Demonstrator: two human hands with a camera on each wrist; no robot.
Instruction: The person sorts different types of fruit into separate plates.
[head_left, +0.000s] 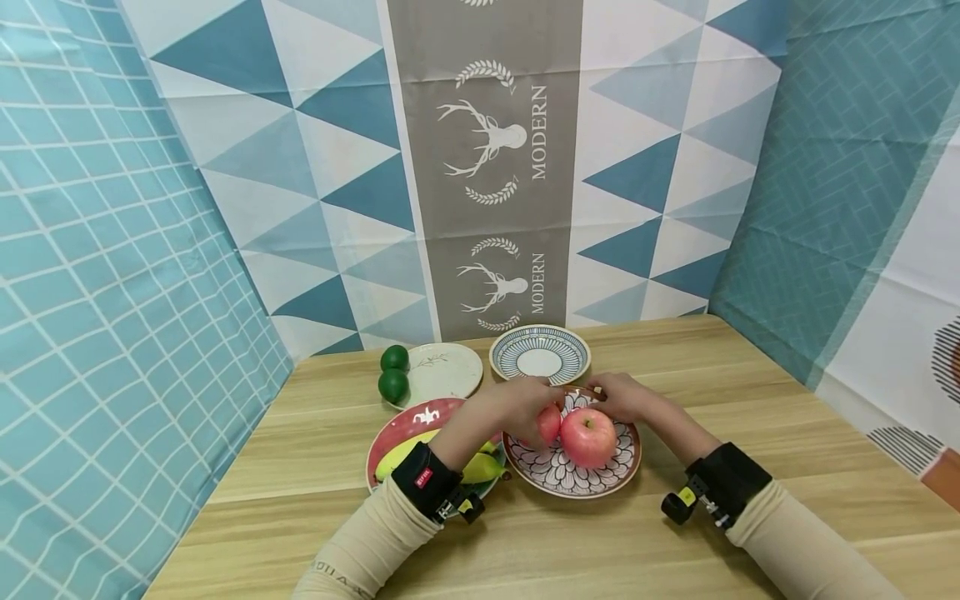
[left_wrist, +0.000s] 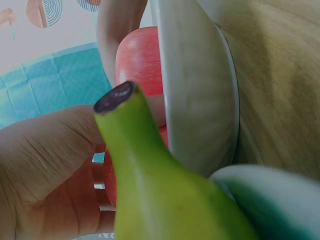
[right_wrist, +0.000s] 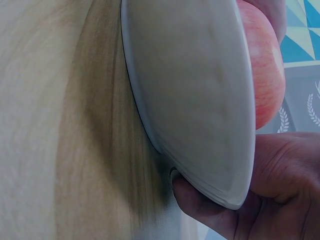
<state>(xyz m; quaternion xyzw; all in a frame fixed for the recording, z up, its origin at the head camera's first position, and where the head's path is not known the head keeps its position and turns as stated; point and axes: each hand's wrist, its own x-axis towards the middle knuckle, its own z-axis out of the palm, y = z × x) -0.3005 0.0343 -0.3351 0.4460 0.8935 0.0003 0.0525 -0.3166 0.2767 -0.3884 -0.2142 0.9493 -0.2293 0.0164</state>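
Note:
In the head view a patterned plate [head_left: 570, 487] with a brown rim holds two red apples. My left hand [head_left: 521, 404] grips the left apple [head_left: 550, 423], its fingers wrapped about the fruit as the left wrist view shows. The other apple [head_left: 588, 438] sits beside it on the plate. At the plate's far right rim, my right hand [head_left: 624, 397] pinches the edge; in the right wrist view a fingertip [right_wrist: 187, 192] lies under the plate [right_wrist: 200, 100]. Bananas [head_left: 480, 468] rest in a red-and-green dish [head_left: 386, 442] beneath my left forearm.
Behind the dish stands a cream plate [head_left: 450, 375] with two green round fruits [head_left: 393, 385] at its left edge. A blue-striped plate [head_left: 539, 360] is behind the apples' plate. Patterned cloth walls [head_left: 360, 167] border the wooden table [head_left: 697, 375].

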